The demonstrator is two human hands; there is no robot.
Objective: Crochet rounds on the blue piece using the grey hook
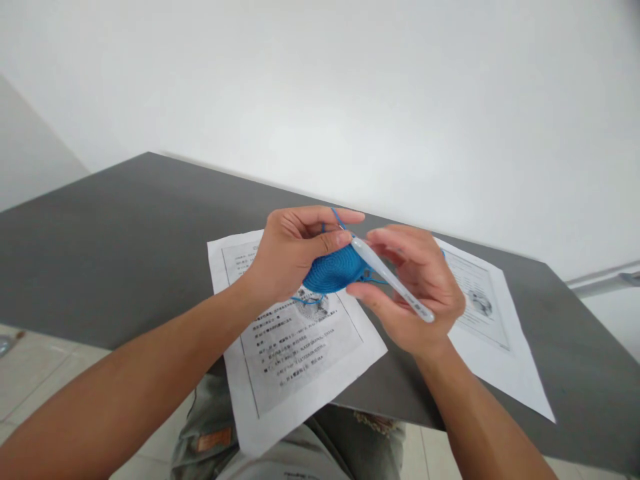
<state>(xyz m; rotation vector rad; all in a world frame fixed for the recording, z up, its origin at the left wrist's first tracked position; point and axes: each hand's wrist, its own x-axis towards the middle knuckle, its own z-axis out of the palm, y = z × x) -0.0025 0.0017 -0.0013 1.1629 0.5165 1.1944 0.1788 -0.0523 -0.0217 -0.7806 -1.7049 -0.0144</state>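
A round blue crocheted piece (336, 270) is pinched at its upper edge by my left hand (295, 250), thumb on top. Blue yarn (336, 215) passes by my left index finger, which stretches to the right. A crochet hook (393, 280) with a pale, thick handle slants down to the right; its tip end lies at my left thumb and is partly hidden. My right hand (420, 287) is around the handle, thumb and fingers spread apart, not closed on it. The right thumb tip is close to the blue piece's lower right edge. Loose blue strands hang below the piece.
A printed sheet (300, 363) lies beneath my hands and overhangs the front edge of the dark grey table (165, 220). Another printed sheet (500, 340) lies to the right, partly behind my right hand. A white wall (320, 100) stands behind the table.
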